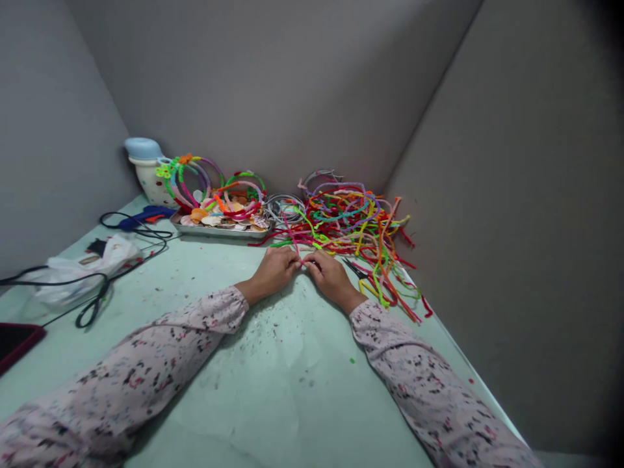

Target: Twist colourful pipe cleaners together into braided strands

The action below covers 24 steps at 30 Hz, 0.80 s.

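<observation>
My left hand [273,271] and my right hand [330,274] rest on the pale green table [273,390], fingertips meeting at the near edge of a pile of coloured pipe cleaners [355,224]. Both hands are closed in a pinch on a pink pipe cleaner [294,244] that runs up from my fingers into the pile. Small pliers with dark handles [358,271] lie just right of my right hand.
A metal tray [195,231] holds shells and wrapped headbands [209,185]. Behind it stands a white jar with a blue lid [143,166]. A blue glue gun [143,216], black cables, a plastic bag [82,270] and a dark red object [14,341] lie left. Grey walls enclose the corner.
</observation>
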Motion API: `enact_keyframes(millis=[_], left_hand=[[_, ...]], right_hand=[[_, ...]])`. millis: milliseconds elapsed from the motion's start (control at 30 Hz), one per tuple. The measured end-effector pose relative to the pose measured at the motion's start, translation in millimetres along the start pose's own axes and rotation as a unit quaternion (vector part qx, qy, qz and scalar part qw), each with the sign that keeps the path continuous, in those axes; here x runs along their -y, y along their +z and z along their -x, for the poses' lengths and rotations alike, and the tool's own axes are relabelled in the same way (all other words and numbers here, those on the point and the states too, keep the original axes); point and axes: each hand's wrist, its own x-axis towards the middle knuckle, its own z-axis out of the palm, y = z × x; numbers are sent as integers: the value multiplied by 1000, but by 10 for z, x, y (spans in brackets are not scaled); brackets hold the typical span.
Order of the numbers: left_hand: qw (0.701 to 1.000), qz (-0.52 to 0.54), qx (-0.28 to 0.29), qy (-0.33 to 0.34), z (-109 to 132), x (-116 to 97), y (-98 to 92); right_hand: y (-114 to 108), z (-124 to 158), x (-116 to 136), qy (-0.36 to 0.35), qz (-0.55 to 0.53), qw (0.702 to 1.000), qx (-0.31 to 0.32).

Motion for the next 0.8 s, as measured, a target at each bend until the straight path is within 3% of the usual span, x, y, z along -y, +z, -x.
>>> enact_keyframes(millis=[800], left_hand=[[1000,16,15,-15,-12,37,35]], right_hand=[[-16,1,6,4,2,1000,8]])
